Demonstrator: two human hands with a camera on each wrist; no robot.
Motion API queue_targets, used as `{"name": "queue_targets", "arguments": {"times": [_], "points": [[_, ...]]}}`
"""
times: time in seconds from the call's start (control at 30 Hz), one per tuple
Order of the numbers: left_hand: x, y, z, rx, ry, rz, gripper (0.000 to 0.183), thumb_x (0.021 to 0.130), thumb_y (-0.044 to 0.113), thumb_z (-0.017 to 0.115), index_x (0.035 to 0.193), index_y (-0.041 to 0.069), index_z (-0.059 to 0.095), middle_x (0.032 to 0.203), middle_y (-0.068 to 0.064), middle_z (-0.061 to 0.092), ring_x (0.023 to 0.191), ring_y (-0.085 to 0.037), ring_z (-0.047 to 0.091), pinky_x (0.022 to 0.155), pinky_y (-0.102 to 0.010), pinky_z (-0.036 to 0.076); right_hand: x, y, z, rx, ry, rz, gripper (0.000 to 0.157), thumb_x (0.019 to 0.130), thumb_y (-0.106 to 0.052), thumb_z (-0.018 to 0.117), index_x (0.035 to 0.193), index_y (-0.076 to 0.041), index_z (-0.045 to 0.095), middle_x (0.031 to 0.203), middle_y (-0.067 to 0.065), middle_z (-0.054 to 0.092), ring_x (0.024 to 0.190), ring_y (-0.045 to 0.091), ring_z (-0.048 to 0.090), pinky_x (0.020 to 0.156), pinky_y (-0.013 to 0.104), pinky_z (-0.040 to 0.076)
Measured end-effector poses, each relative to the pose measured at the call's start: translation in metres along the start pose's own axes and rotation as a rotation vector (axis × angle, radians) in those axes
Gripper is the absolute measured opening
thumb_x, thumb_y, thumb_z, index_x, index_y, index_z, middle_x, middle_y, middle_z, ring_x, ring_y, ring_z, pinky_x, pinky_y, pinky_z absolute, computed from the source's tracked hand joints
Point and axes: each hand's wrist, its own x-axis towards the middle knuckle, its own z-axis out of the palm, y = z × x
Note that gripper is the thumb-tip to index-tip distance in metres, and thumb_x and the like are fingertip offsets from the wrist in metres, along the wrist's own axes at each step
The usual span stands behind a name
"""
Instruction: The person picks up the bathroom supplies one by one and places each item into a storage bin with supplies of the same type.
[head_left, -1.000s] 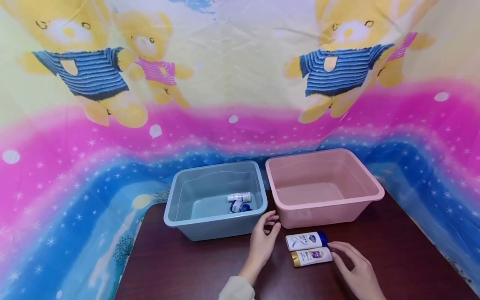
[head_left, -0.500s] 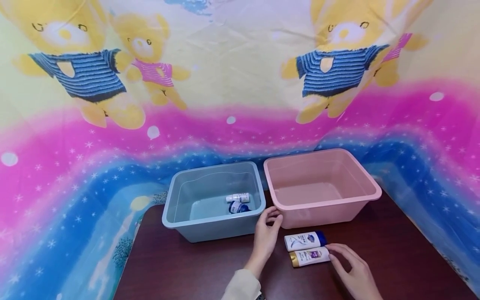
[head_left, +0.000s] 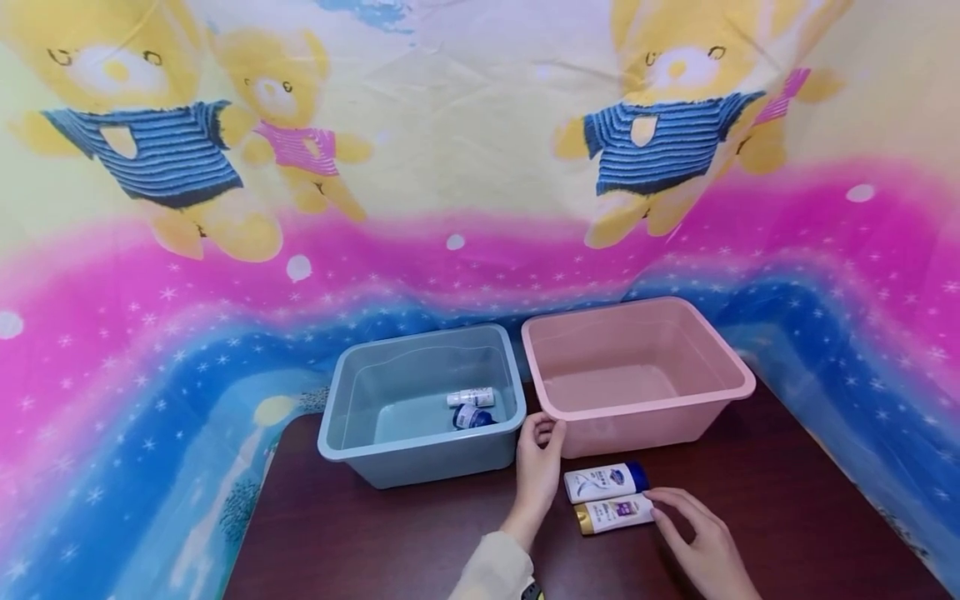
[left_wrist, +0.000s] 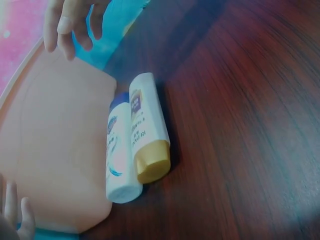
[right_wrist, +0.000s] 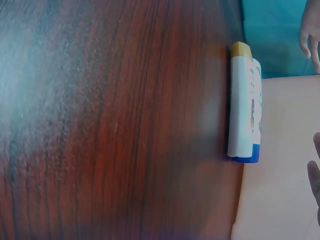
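Two white bottles lie side by side on the dark table: one with a blue cap [head_left: 600, 483], the nearer one with a gold cap [head_left: 617, 514]. Their caps point opposite ways. My left hand [head_left: 538, 458] is at the near left corner of the pink tub [head_left: 637, 433], fingers loosely bent with nothing in them. To the right of the bottles my right hand [head_left: 701, 537] hovers; its thumb and forefinger overlap the gold-capped bottle's end in the head view. In the left wrist view, that right hand [left_wrist: 75, 22] hangs apart from both bottles, its fingers relaxed.
A blue-grey tub [head_left: 420, 458] stands left of the pink one. Inside it are a small white bottle [head_left: 471, 397] and a dark blue container [head_left: 472, 417]. Behind the table [head_left: 780, 500] hangs a bear-patterned cloth [head_left: 465, 150].
My left hand has shifted slightly right, up to the pink tub's corner. My right hand keeps its place beside the bottles, which have not moved. The head view has turned a little to the right.
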Motion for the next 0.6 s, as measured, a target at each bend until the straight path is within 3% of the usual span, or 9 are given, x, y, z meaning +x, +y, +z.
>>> {"name": "queue_targets", "arguments": {"times": [0.4, 0.6], "points": [[0.002, 0.002, 0.010, 0.064, 0.096, -0.089, 0.026, 0.091, 0.040, 0.069, 0.099, 0.016, 0.063, 0.089, 0.007, 0.063, 0.080, -0.008, 0.056, 0.073, -0.029, 0.045, -0.001, 0.006, 0.002, -0.046, -0.056, -0.034, 0.040, 0.075, 0.006, 0.080, 0.104, -0.020, 0.073, 0.103, -0.007, 0.067, 0.098, -0.001, 0.058, 0.091, 0.002, 0.030], [0.006, 0.002, 0.012, 0.022, 0.121, -0.093, 0.026, 0.089, 0.039, 0.072, 0.096, 0.015, 0.064, 0.086, 0.007, 0.063, 0.076, -0.010, 0.057, 0.071, -0.029, 0.045, 0.002, 0.006, 0.006, -0.060, -0.112, -0.043, 0.037, 0.077, 0.002, 0.080, 0.104, -0.023, 0.073, 0.104, -0.011, 0.066, 0.097, 0.005, 0.061, 0.090, 0.003, 0.033]]}}
